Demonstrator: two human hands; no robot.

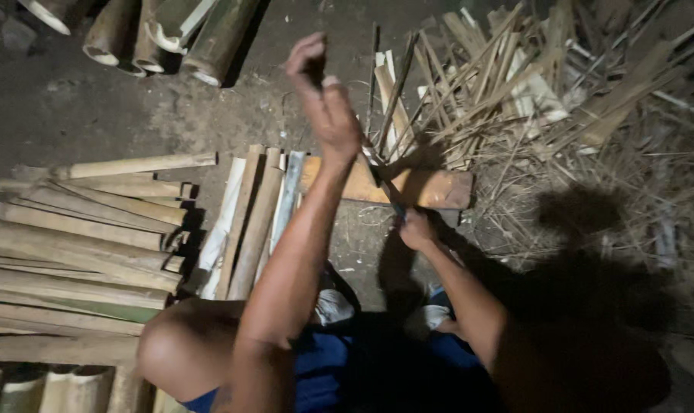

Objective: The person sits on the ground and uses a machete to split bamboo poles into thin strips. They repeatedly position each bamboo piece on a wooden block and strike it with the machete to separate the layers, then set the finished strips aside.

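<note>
bamboo strip (397,99) stands upright on the wooden block (423,187), the left hand (324,99) closed around its top, the right hand (416,229) gripping a knife handle low against it. split slats (79,229) lie stacked left, thin splinters (515,84) heaped right; whole culms (171,34) wait uncut.

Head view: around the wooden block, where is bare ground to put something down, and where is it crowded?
Bare ground lies between the bamboo tubes at the top and the stacked split slats. A smaller patch lies below the wooden block. To the right, thin strips and shavings crowd the ground. The left hand and right hand occupy the block area.
</note>
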